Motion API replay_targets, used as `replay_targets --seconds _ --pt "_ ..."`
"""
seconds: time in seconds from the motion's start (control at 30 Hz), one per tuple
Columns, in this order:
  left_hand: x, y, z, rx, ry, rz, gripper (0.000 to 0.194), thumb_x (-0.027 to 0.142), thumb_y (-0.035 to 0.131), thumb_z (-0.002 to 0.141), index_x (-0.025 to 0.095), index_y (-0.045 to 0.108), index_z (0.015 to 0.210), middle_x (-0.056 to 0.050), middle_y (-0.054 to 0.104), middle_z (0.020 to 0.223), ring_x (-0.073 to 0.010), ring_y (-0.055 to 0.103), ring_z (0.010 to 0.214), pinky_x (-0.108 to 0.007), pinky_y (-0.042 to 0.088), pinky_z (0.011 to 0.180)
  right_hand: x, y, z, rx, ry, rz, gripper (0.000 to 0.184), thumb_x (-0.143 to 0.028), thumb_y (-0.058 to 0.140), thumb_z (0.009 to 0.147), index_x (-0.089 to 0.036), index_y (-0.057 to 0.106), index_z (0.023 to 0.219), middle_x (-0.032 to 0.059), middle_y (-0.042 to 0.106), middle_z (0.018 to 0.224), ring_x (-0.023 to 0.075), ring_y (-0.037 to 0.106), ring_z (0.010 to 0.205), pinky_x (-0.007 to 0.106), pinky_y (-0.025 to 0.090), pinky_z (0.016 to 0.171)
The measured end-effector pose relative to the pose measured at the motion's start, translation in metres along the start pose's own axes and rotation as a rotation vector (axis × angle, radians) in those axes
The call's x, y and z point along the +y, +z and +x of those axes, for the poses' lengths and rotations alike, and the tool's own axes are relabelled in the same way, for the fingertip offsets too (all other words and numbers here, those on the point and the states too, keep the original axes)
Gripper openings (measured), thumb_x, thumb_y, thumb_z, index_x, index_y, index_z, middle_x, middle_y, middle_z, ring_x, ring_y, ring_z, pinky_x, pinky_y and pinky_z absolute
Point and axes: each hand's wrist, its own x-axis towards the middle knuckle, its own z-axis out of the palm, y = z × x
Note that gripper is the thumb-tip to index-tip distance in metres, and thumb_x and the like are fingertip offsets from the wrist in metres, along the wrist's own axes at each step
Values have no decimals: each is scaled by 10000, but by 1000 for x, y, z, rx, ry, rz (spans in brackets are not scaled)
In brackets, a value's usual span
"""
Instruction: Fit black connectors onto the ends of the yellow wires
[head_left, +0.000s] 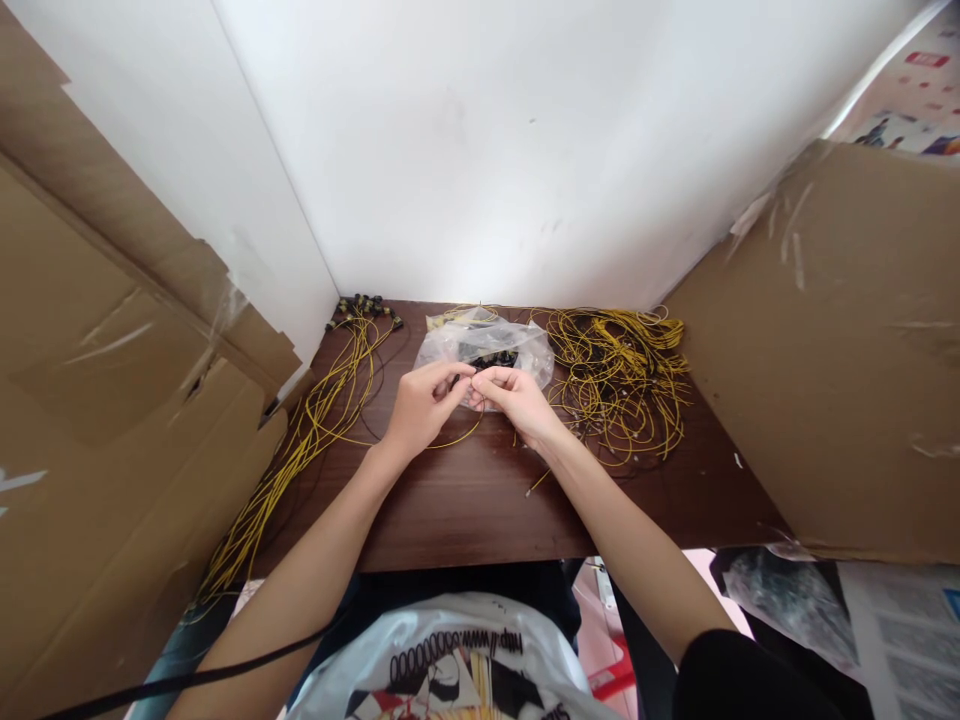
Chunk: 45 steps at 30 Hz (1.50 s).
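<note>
at the left, cables [319,405] trail down the table [465,510], black ends at the back. mid-table, the left hand [429,402] is pinched closed (on what, i can't tell), its tips at those of the right hand [517,398], which pinches a yellow wire [459,440]. a bag [535,352] of black parts [491,358] lies just behind; right of it, a wire heap [616,385].

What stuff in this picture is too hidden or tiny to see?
All in the head view:
What the left hand and right hand pinch: tiny, fingers cover it.
Near side of the clear bag: partly behind the hands.
Rest of the printed bag: cut off by the bottom edge.
Each tip of the tangled yellow wires: too small, overlapping.
</note>
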Motion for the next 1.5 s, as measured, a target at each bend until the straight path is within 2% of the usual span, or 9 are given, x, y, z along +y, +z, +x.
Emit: replay_targets --seconds 0.6,0.8,1.0,1.17,1.37,1.5 --pt "4 -3 1 15 -7 32 83 180 566 791 179 647 772 58 401 539 -78 347 493 -213 302 522 4 2 -1 -24 0 10 225 -391 705 704 -175 685 767 4 662 694 91 600 666 235 466 682" --pt "4 -1 0 38 -32 32 75 191 576 786 176 647 766 58 419 545 -72 352 484 -210 300 514 6 5 -1 25 -69 -17 245 -398 704 693 -166 653 749 -1 644 674 95 583 633 241 463 654" --pt "2 -1 -1 29 -13 68 87 193 567 796 177 645 761 54 438 549 -75 371 489 -209 309 527 11 9 -1 128 -234 -205 227 -389 646 746 -165 615 759 -5 600 649 106 531 591 251 428 598" --pt "6 0 -1 37 -21 77 97 190 558 797 176 645 755 50 446 550 -75 369 488 -214 312 532 10 13 -2 141 -229 -104 232 -384 671 713 -161 607 716 -8 585 619 102 512 566 254 430 590" --pt "5 2 0 66 -140 -46 80 218 581 771 175 642 742 51 443 523 -75 365 468 -217 313 507 8 14 -2 127 -223 -47 254 -410 691 693 -166 622 708 -3 596 632 104 519 578 252 429 585" --pt "1 3 3 -11 -294 -316 148 286 603 761 169 629 849 22 540 596 -107 514 535 -224 403 534 6 11 -1 158 -214 -26 267 -422 699 682 -167 627 709 -3 595 627 108 525 573 252 438 577"
